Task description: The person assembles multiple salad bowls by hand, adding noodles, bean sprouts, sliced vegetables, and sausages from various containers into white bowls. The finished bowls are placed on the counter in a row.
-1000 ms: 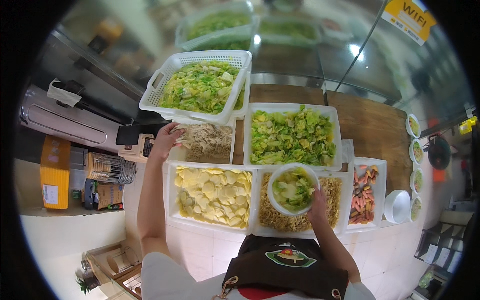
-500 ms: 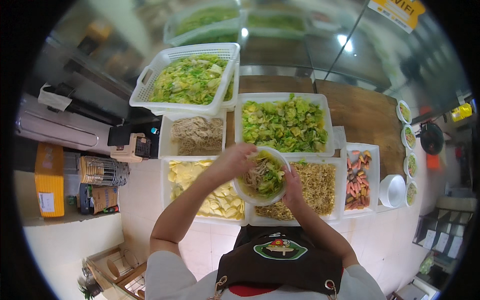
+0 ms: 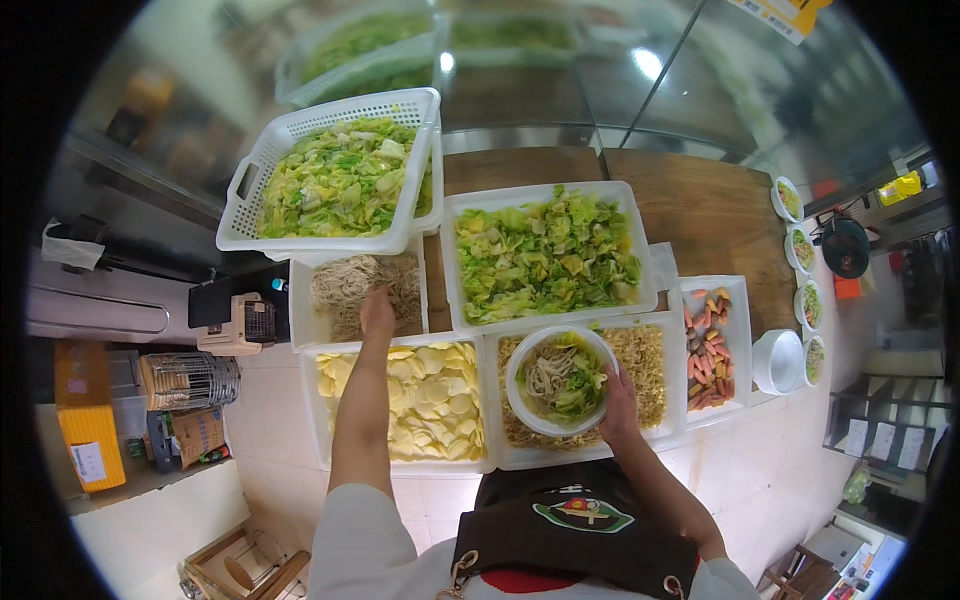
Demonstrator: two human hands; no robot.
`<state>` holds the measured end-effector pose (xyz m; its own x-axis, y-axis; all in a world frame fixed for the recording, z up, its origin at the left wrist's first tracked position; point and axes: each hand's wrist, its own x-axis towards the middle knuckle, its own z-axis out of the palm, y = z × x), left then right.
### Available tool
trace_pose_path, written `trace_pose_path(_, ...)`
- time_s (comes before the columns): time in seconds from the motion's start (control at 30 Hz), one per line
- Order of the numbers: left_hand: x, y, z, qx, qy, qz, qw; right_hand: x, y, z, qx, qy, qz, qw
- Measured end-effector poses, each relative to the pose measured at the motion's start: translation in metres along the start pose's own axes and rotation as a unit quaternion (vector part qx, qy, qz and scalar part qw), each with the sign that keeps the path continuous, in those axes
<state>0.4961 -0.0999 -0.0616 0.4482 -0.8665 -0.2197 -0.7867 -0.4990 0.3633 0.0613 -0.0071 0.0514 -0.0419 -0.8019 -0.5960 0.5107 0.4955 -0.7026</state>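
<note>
My right hand (image 3: 618, 402) grips the right rim of a round white bowl (image 3: 514, 398). Inside it, a clump of pale noodles (image 3: 551, 378) lies beside chopped green lettuce (image 3: 577, 392). The bowl is over a tray of bean sprouts (image 3: 640, 362). Over at the left, my left hand (image 3: 378, 312) reaches down into a white tray of thin greyish-brown noodles (image 3: 345, 285). Its fingers are bunched together on the strands, their tips partly hidden. My left forearm crosses above a tray of pale yellow slices (image 3: 440, 400).
Beyond the bowl is a tray of chopped lettuce (image 3: 545, 255); a white basket of more lettuce (image 3: 340, 180) stands far left. To the right are a tray of pink and brown sausage pieces (image 3: 708, 350), stacked white bowls (image 3: 778, 362) and several filled bowls (image 3: 808, 303) along the table edge.
My left hand has moved from above the bowl, left and away, into the noodle tray. The bowl, still in my right hand, has shifted slightly right and nearer. The whole view has shifted a little.
</note>
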Motion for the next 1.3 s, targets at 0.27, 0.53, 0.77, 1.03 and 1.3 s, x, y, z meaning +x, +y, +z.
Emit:
trace_pose_path(0.27, -0.023, -0.016, -0.143, -0.255, -0.009, 0.065, 0.965, 0.009, 0.002, -0.003, -0.124, -0.028, -0.096, 0.987)
trace_pose_path(0.53, -0.120, 0.085, -0.284, -0.493, -0.112, 0.119, 0.855, 0.006, 0.009, 0.042, 0.028, -0.067, -0.015, 0.997)
trace_pose_path(0.77, -0.165, 0.153, -0.310, -0.500, -0.192, 0.214, 0.817, -0.006, 0.010, 0.065, 0.018, -0.119, -0.003, 0.993)
trace_pose_path(1.03, -0.168, 0.168, -0.294, -0.467, -0.216, 0.225, 0.827, -0.026, -0.001, 0.053, 0.017, -0.084, -0.015, 0.996)
trace_pose_path(1.3, -0.105, 0.112, -0.273, -0.364, -0.148, 0.124, 0.911, -0.015, 0.016, 0.012, 0.040, -0.068, -0.006, 0.997)
